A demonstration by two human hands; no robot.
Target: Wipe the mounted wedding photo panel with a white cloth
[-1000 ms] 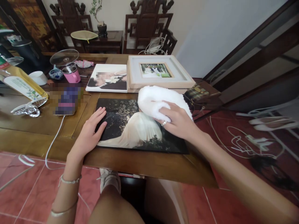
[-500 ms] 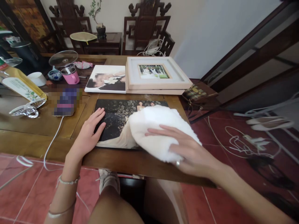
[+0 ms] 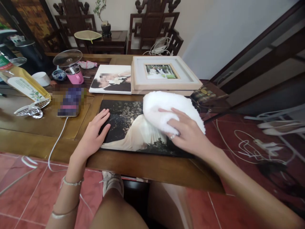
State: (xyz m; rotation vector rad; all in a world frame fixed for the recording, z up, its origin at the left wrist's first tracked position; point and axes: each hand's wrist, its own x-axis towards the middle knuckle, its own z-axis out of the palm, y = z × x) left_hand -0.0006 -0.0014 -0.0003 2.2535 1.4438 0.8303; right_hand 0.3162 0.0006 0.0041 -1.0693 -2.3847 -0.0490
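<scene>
A dark photo panel, printed with a long pale gown, lies flat near the front edge of the table. On its left edge rests my left hand, fingers stretched out and the thumb apart. My right hand grips a white fluffy cloth, its fingers partly sunk in the folds. The cloth lies over the upper right part of the panel and hides that part of the picture.
Behind the panel are a white-edged photo board and stacked pale wooden frames. To the left lie a phone on a white cable, a silver hair claw, an oil bottle and a pink mug.
My right hand has moved the white cloth up and away from the panel's front edge, uncovering more of the gown. My left hand stays on the panel's left edge.
</scene>
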